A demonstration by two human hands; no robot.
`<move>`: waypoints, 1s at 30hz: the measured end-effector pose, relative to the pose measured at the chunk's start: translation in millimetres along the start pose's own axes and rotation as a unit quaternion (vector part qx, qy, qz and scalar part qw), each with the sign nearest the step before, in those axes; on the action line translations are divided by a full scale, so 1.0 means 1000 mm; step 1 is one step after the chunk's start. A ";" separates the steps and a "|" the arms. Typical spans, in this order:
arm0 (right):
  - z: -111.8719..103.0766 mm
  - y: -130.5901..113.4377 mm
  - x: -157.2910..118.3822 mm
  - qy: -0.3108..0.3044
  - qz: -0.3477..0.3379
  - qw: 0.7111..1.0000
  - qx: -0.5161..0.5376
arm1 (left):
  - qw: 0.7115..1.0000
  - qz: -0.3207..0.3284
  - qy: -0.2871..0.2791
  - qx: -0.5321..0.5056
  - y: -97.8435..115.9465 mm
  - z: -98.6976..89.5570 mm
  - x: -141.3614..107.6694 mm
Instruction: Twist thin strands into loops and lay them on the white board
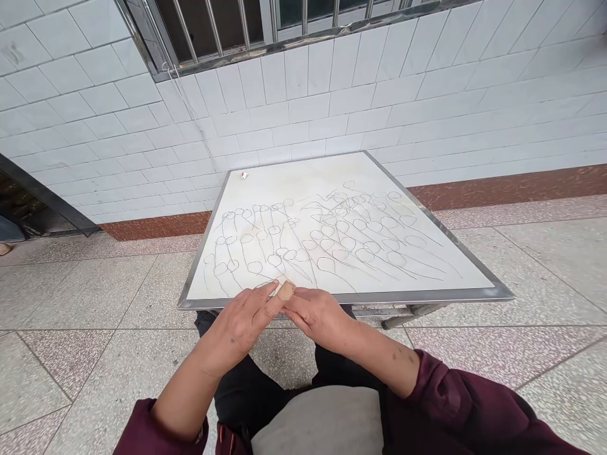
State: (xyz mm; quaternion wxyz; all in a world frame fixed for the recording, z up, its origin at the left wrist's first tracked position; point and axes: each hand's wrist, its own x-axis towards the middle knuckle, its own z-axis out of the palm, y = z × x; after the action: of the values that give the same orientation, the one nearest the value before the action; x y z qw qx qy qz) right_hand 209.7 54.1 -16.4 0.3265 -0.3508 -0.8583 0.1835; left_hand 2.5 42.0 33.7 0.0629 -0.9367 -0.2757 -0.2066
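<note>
A small tan piece with a pale part beside it (pixel 286 291) sits between the fingers of both hands, at the near edge of the white table (pixel 294 183). My left hand (pixel 246 319) pinches it from the left, thumb and fingers pressed together. My right hand (pixel 325 316) closes in from the right, its fingertips touching the piece and partly hidden behind one another. Many thin dark looped strands (pixel 332 243), each a ring with a long tail, lie in rows across the tabletop just beyond my hands.
A tiny white and red object (pixel 244 175) lies near the table's far left corner. A grey metal rim (pixel 427 295) edges the table. Behind it stands a white tiled wall (pixel 303 117) with a barred window (pixel 275 25). A white cord (pixel 192 114) hangs down the wall.
</note>
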 end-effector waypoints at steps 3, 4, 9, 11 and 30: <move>-0.001 0.004 -0.001 -0.015 -0.075 0.994 -0.073 | 0.999 -0.005 -0.045 -0.009 0.001 -0.007 0.003; -0.002 0.004 -0.001 -0.018 -0.089 0.992 -0.087 | 0.998 -0.008 -0.057 -0.012 0.001 -0.007 0.003; -0.006 0.000 0.000 -0.028 -0.084 0.994 -0.057 | 0.997 -0.027 -0.065 -0.039 -0.001 -0.007 0.004; -0.007 -0.002 0.000 -0.032 -0.079 0.995 -0.059 | 0.996 -0.027 -0.072 -0.040 -0.004 -0.008 0.003; -0.041 0.017 -0.037 0.007 0.053 0.998 -0.031 | 0.990 -0.083 -0.096 0.060 -0.038 -0.045 -0.019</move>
State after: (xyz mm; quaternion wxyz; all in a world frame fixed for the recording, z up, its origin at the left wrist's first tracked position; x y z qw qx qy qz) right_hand 266.0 42.7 -11.8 0.3113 -0.4072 -0.8414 0.1714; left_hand -49.0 53.9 66.9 0.0750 -0.9207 -0.3688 -0.1030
